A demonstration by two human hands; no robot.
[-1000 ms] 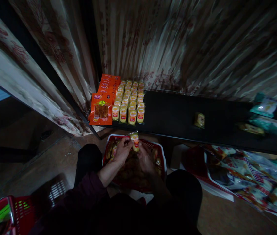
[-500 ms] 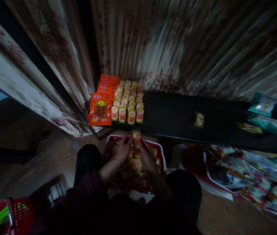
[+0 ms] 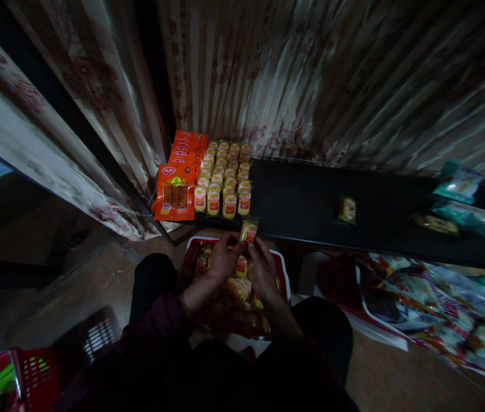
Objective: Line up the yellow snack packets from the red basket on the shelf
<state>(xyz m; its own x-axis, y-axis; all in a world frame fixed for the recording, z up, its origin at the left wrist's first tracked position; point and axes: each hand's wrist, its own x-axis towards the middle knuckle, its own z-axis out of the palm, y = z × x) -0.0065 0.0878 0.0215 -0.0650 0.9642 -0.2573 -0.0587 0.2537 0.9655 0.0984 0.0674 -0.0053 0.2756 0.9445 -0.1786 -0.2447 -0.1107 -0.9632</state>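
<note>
A small yellow wrapped snack cake with a red and white label is pinched between my left hand and my right hand, slightly tilted. My fingers close on its lower end, one hand on each side. Beneath my hands is a red basket with a white rim, filled with more such wrapped cakes. Just beyond, rows of the same snack cakes stand upright on the black shelf. Orange snack packets are lined up at their left.
One wrapped cake lies alone mid-shelf. Teal packets lie at the right end. Another basket of bagged snacks stands below right. A red basket is at lower left. A pleated curtain hangs behind the shelf.
Both hands have moved up and slightly right with the wrapped cake, towards the shelf edge. The cake is now more tilted. The rows on the shelf look the same.
</note>
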